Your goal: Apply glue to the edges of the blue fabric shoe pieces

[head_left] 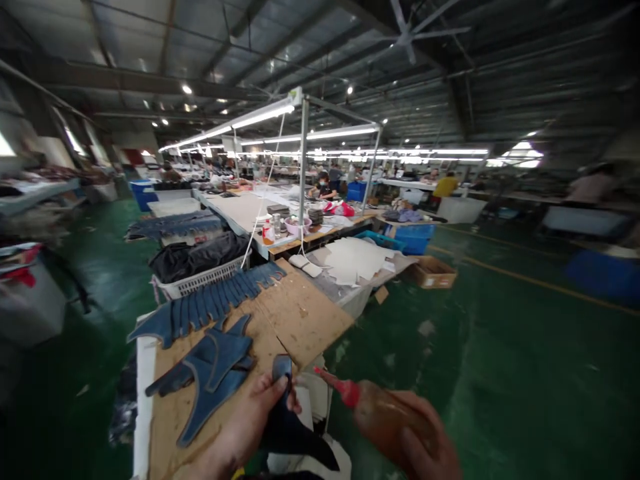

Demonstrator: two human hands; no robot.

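My left hand (pixel 273 395) pinches a blue cut piece (pixel 283 367), leather or fabric, near its top end; its dark lower part hangs below the fingers. To its right, my right hand (pixel 425 433) is wrapped around a squeeze bottle (pixel 380 413) of amber-brown liquid, probably glue. The bottle lies tilted, its red nozzle (pixel 333 380) pointing left toward the blue piece but apart from it. On the brown board (pixel 305 313) beside my left hand, several loose blue pieces (pixel 215 373) overlap. Behind them runs a row of similar blue pieces (pixel 210 300), laid side by side.
A white basket (pixel 200 283) with black material stands beyond the row. Pale sheets (pixel 357 257) cover the adjoining table, with a cardboard box (pixel 434 272) on the green floor (pixel 480 360) at right. A lamp post (pixel 304 160) rises behind. Other people work in the distance.
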